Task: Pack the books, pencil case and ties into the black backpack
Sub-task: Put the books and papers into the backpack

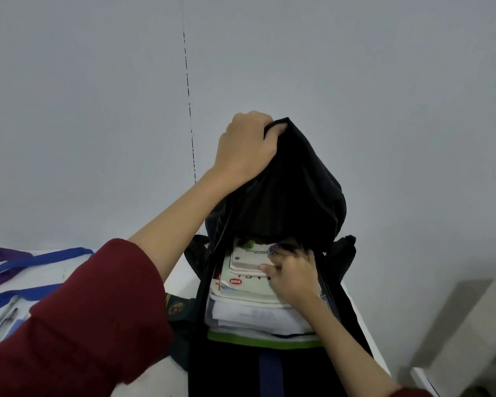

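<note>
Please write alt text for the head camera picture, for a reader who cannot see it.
A person's left hand grips and lifts the top flap of a black backpack while the right hand holds the books stacked inside. Blue and purple ties lie on the white table to the left.

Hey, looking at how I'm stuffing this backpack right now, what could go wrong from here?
1. Only your left hand holds the black backpack flap up; if it slips, the opening may close over your right hand.
2. The books look stacked unevenly and could jam.
3. The blue ties lie on the table, easy to forget.
</note>
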Demonstrator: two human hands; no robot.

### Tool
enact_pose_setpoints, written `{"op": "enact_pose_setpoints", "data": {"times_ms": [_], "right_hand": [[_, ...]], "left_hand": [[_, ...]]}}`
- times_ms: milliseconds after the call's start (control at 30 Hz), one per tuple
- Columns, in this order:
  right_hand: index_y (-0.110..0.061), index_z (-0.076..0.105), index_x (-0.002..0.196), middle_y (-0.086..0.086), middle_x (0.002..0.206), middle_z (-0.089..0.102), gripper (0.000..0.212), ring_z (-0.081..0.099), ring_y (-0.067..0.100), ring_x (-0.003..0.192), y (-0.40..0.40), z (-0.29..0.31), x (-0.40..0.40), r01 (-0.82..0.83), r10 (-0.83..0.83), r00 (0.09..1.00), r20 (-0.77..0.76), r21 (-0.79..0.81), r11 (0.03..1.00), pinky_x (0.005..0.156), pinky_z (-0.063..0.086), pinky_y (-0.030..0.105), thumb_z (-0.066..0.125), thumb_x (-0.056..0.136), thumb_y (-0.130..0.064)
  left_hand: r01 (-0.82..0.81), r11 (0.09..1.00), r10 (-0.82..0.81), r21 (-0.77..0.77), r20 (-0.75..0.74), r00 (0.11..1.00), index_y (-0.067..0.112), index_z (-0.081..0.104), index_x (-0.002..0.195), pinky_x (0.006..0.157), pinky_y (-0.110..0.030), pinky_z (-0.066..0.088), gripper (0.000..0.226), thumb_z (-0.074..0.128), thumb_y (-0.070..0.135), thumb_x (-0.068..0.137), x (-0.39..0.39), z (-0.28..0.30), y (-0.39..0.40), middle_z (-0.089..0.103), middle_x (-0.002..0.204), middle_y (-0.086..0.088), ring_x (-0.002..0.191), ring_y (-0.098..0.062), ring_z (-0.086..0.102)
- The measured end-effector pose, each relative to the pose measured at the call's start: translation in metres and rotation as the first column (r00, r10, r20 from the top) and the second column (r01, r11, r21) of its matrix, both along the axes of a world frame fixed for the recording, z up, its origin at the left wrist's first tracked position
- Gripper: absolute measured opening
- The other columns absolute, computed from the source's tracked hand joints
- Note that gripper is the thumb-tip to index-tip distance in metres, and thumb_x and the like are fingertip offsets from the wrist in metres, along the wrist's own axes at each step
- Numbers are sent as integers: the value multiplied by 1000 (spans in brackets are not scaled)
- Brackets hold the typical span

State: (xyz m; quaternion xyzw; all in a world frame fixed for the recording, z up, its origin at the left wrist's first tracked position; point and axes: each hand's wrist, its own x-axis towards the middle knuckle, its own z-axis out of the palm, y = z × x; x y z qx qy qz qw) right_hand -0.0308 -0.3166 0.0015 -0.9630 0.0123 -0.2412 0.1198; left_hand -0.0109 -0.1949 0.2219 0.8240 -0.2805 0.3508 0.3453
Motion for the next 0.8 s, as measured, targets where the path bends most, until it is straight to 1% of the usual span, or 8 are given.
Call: {"op": "enact_pose_setpoints", "data": {"times_ms": [100,200,367,500,567,667,733,800], "right_hand": [[-10,63,61,1,61,60,29,55,16,62,-2,13,-27,-104,75,819,569,18,994,58,44,28,61,83,-29],[-11,41,61,2,56,39,23,31,11,56,-20,39,-60,-140,-123,596,793,254,957,54,26,18,58,76,-12],[-31,31,90,-2,90,40,50,45,15,78,-55,42,-80,-58,-218,834,506,475,878,67,40,28,73,69,-16],[-26,37,83,-10,66,41,33,44,2,58,-57,31,-102,-192,-237,762,603,560,806,54,32,14,61,68,-10],[-20,35,70,-11,51,34,23,37,7,48,-63,23,-108,-186,-132,821,556,479,858,48,25,18,53,66,-7],[-22,37,61,-8,48,44,28,39,9,44,-87,20,-112,-117,124,992,4,348,930,49,32,21,52,68,0],[-17,47,63,-9,54,58,28,52,10,48,-106,27,-111,-73,301,856,-420,479,875,51,38,24,48,72,10],[-10,53,71,1,63,65,21,56,17,52,-121,32,-103,62,262,853,-452,585,809,50,38,24,48,79,9]], "left_hand": [[7,999,-7,41,-5,1000,16,31,52,49,-29,23,49,49,32,95,-5,-5,4,35,53,3,51,-15,34],[86,993,-81,74,-75,994,16,33,52,51,-30,24,48,49,32,95,-16,-17,13,37,51,3,50,-12,35],[323,897,-213,301,-346,914,13,58,66,65,-34,40,36,51,32,95,-43,-63,22,59,64,-4,63,-20,53],[545,717,-200,435,-620,759,24,47,53,57,-24,34,42,58,36,91,-67,-120,33,47,51,8,49,-7,42],[582,616,-102,530,-679,727,31,49,52,62,-25,36,40,57,40,91,-77,-156,37,50,52,14,52,-2,47],[574,464,19,674,-656,755,34,65,88,73,-27,38,17,53,45,91,-86,-189,43,65,87,14,85,-9,60],[544,338,115,768,-607,786,32,61,114,78,-27,39,29,53,46,91,-85,-200,41,64,106,8,103,-16,58],[625,268,193,733,-677,710,29,62,111,76,-30,46,31,57,49,88,-78,-198,35,62,94,8,92,-15,60]]}}
